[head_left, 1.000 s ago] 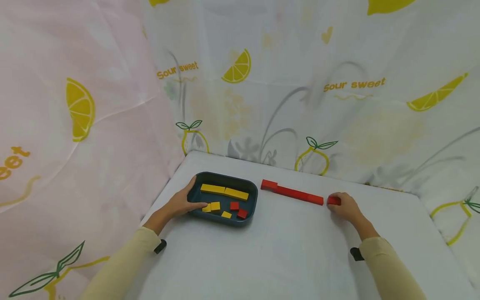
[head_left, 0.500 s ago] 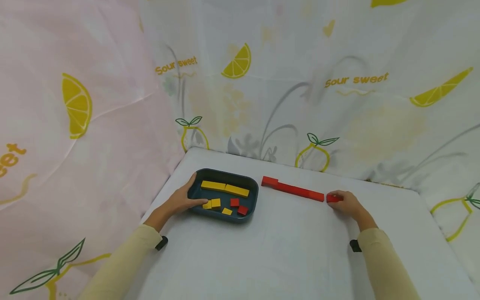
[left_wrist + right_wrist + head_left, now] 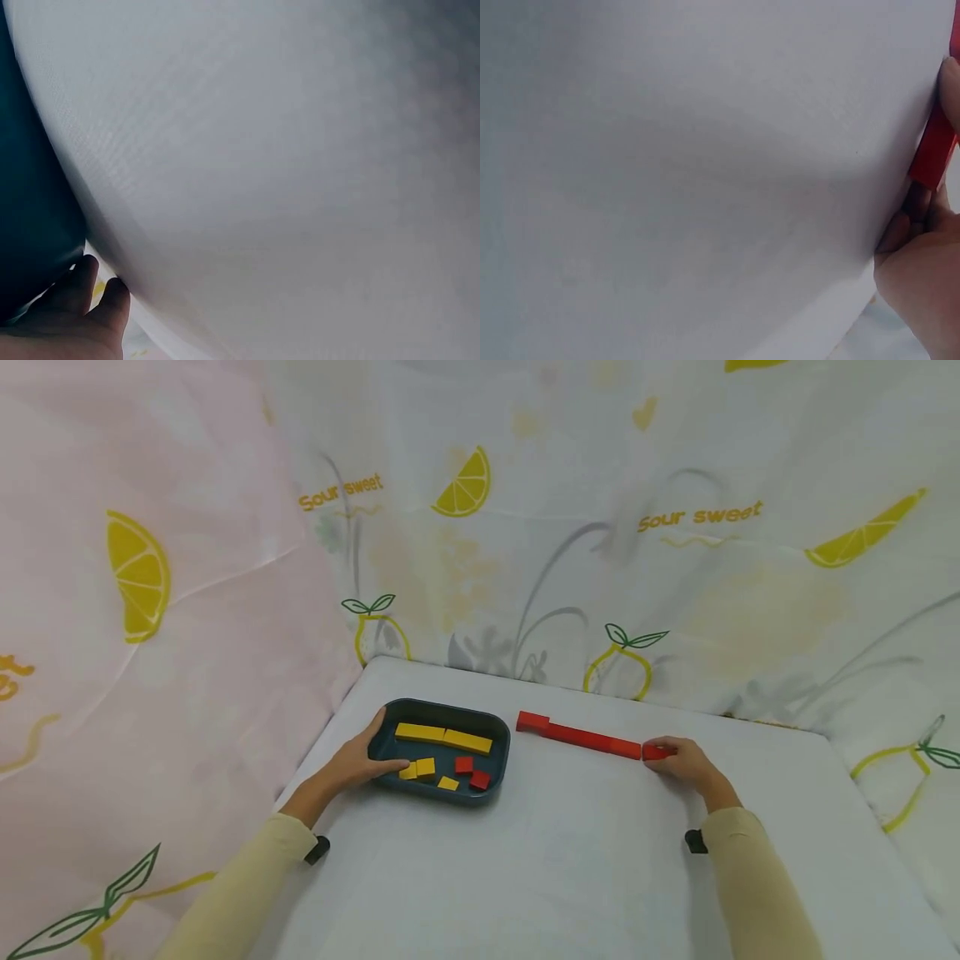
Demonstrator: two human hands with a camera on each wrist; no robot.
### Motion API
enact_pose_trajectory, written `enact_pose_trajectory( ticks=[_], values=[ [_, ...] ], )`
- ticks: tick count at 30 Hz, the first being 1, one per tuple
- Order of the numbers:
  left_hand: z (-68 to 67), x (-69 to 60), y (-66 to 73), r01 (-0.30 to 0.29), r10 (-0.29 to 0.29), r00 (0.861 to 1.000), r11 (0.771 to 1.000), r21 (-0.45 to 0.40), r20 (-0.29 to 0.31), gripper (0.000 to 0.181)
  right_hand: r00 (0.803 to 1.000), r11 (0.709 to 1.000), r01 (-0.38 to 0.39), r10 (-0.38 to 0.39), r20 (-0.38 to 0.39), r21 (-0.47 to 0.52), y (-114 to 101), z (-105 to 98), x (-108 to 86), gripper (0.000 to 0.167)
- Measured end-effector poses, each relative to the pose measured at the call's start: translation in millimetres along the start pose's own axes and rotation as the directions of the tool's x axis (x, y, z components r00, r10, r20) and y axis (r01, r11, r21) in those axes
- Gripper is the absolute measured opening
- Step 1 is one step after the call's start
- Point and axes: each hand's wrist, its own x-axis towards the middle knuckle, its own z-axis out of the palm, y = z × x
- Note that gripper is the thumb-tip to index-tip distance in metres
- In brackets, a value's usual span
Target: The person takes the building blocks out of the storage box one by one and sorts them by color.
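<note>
My left hand (image 3: 351, 763) holds the left end of a dark blue tray (image 3: 504, 758), its thumb reaching over the near rim beside small yellow blocks (image 3: 425, 767). In the left wrist view, its fingers (image 3: 112, 304) lie by the tray's outer wall (image 3: 34, 172). My right hand (image 3: 686, 763) pinches a red block (image 3: 656, 752) on the table. That block sits at the right end of a red row of blocks (image 3: 585, 738); whether they touch is hard to tell. The right wrist view shows the red block (image 3: 933, 150) between thumb and fingers.
Inside the tray lie two long yellow blocks (image 3: 420, 732) end to end, two small red blocks (image 3: 464, 765) and another small yellow block (image 3: 447, 784). A wider red block (image 3: 532, 722) stands at the row's left end. Lemon-print cloth (image 3: 480, 568) hangs behind the white table (image 3: 525, 877).
My right hand has slid the red block leftward, narrowing the gap to the red row. My left hand stays at the tray. The head view has shifted slightly.
</note>
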Motion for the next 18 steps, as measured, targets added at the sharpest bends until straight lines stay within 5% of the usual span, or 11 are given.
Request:
enact_pose_trajectory(
  ticks=[18],
  values=[
    [-1.6,-1.9,0.5,-0.012,0.012,1.0,1.0,0.007,0.001,0.12,0.999,0.999,-0.031,0.031,-0.011,0.009,1.8,6.0,4.6,0.053]
  ],
)
